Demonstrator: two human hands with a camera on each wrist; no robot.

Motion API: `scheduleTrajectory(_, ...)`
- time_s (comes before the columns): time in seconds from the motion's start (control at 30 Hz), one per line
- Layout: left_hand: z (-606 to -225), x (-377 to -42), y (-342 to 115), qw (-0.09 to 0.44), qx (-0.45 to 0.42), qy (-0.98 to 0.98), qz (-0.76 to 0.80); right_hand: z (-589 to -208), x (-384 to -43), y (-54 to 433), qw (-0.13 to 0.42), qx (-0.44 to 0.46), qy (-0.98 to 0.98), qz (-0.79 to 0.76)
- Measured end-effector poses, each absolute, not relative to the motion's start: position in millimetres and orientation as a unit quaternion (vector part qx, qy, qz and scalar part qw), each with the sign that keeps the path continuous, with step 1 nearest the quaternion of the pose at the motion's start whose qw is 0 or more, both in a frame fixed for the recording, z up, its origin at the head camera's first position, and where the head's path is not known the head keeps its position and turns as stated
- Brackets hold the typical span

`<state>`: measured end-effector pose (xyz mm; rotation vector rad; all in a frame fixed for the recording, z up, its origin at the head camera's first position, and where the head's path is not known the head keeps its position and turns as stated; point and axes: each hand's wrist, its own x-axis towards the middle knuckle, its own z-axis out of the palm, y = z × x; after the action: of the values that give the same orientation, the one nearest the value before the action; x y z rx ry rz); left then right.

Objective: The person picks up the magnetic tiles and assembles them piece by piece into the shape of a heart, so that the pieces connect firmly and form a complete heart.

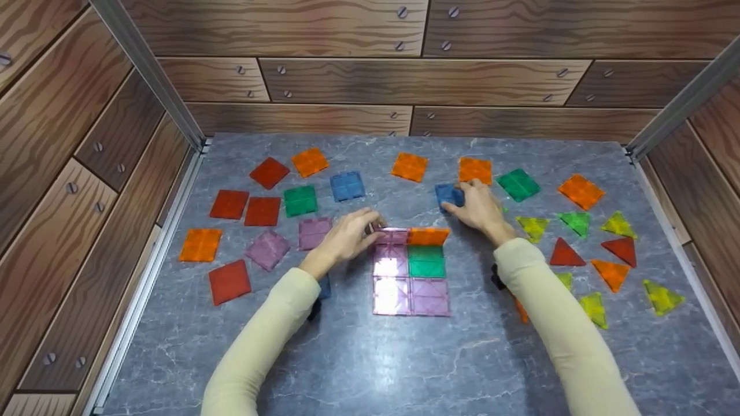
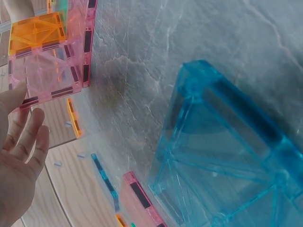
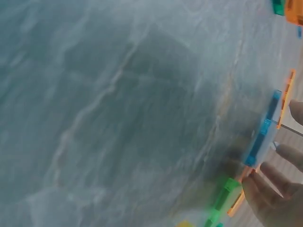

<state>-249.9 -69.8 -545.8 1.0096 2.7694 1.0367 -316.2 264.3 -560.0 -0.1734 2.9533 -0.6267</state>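
A flat block of square magnetic tiles, three pink and one green (image 1: 426, 262), lies at the middle of the table. Along its back edge stand an upright pink square tile (image 2: 40, 71) and an upright orange square tile (image 1: 428, 236). My left hand (image 1: 350, 234) pinches the left edge of the upright pink tile, thumb in front and fingers behind. Farther back on the right, my right hand (image 1: 478, 207) reaches over a blue square tile (image 1: 444, 196), its fingers spread at the tile and covering part of it.
Red tiles (image 1: 229, 282), orange, green, pink and blue squares lie loose to the left. Orange squares (image 1: 409, 166) line the back. Triangles in yellow (image 1: 662, 297), green, red and orange are scattered right. Another blue tile (image 2: 232, 156) lies beneath my left wrist. Wood-patterned walls (image 1: 347, 81) surround the table.
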Motion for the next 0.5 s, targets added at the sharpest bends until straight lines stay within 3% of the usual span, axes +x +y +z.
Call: scheduleTrajectory(0.5, -545, -249, -70, 0.012, 0.325, 0.889, 0.323, -561, -320, 249, 0.068, -0.046, 0.981, -0.176)
